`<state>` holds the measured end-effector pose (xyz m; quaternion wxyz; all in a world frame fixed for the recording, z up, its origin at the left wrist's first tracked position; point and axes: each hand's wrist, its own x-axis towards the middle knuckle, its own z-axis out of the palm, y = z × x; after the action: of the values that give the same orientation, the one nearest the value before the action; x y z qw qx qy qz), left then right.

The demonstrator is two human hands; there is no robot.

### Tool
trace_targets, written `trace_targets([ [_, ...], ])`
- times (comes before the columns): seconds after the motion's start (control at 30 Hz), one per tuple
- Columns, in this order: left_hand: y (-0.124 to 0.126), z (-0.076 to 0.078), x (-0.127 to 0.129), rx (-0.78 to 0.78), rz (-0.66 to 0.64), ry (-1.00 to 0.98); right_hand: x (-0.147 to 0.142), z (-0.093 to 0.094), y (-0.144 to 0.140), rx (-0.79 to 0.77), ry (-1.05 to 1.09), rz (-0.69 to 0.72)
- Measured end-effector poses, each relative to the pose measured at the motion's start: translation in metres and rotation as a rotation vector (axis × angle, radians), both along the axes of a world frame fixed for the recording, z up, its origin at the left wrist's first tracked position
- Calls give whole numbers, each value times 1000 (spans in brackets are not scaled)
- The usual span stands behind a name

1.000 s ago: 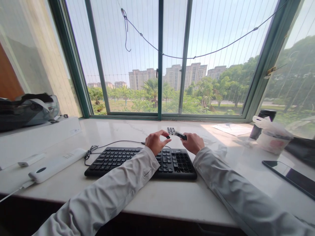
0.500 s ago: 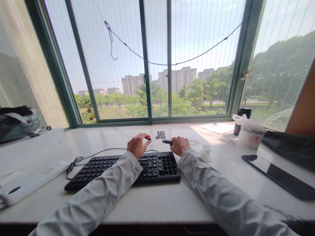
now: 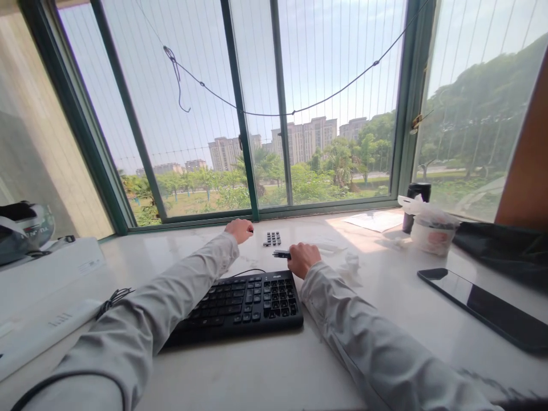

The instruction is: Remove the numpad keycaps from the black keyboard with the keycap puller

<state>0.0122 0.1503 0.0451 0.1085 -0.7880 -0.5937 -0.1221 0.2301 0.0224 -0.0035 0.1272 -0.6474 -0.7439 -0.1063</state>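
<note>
A keyboard lies on the bench before the window. Behind it sits a cluster of keycaps. Right of the keyboard lies a phone; behind that stand a tub and a cup.

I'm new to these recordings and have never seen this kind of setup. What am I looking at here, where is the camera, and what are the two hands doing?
There is no machine here: a person in white sleeves works with bare hands, and the single camera sits on their head, looking forward and down. It faces a window over a pale stone counter. On the counter lie a black keyboard, a small cluster of loose black keycaps, a phone lying flat at the right, and a bagged tub near the window. The left hand reaches past the keyboard and rests on the counter beside the keycaps; whether it holds anything is too small to tell. The right hand grips a small dark tool, its tip pointing toward the keycaps.
</note>
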Motion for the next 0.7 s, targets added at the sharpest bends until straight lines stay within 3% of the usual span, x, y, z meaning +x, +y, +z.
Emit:
trace_targets([
  [0.17, 55, -12, 24, -103, 20, 40, 2, -3, 1, 1, 4, -7],
  [0.33, 91, -30, 37, -195, 41, 102, 1, -3, 1, 13, 9, 7],
  [0.7, 126, -56, 46, -216, 33, 162, 0, -4, 1, 20, 35, 9],
])
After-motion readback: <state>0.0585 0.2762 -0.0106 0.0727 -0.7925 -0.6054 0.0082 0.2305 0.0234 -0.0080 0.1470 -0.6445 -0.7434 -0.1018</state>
